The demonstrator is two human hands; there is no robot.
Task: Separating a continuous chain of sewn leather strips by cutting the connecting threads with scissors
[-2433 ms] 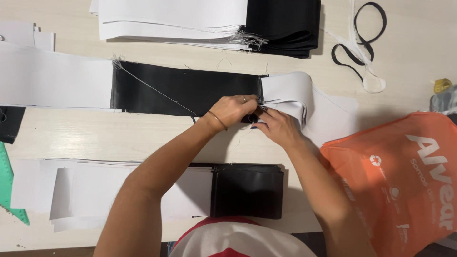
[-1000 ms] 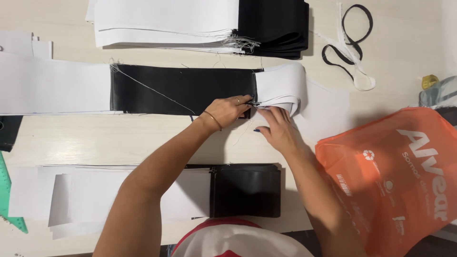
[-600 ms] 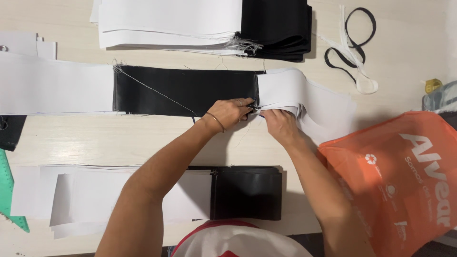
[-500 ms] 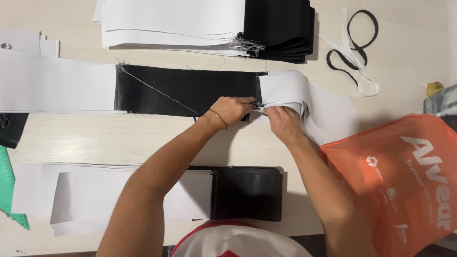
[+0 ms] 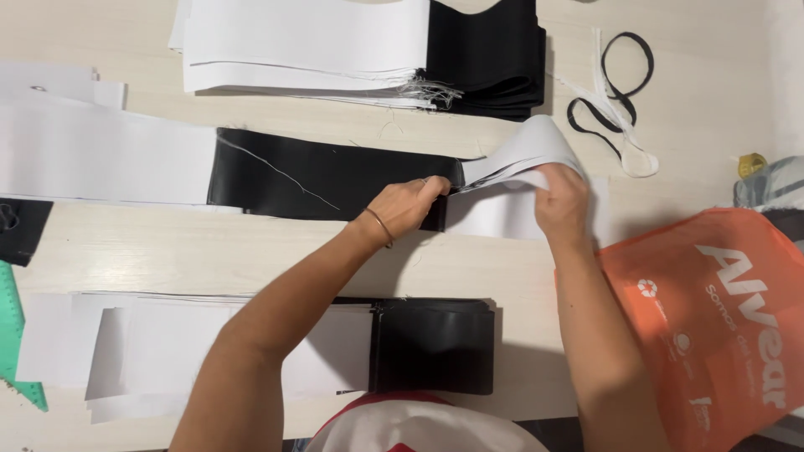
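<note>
A long strip of fabric lies across the table, white at the left, black [image 5: 327, 176] in the middle and white [image 5: 523, 151] again at the right. My left hand [image 5: 410, 205] pinches the seam where the black part meets the right white part. My right hand [image 5: 561, 201] holds the white end, folded over and lifted off the table. A loose thread trails across the black part.
A stack of white and black fabric pieces [image 5: 360, 50] lies at the back. Another folded stack [image 5: 276, 343] sits near me. Black and white elastic loops [image 5: 615, 92] lie at the back right. An orange bag [image 5: 720, 318] is at the right, a green ruler [image 5: 17, 335] at the left edge.
My right hand has pulled to the right and lifted the white end, which now stands higher and more unfolded. My left hand stays at the seam.
</note>
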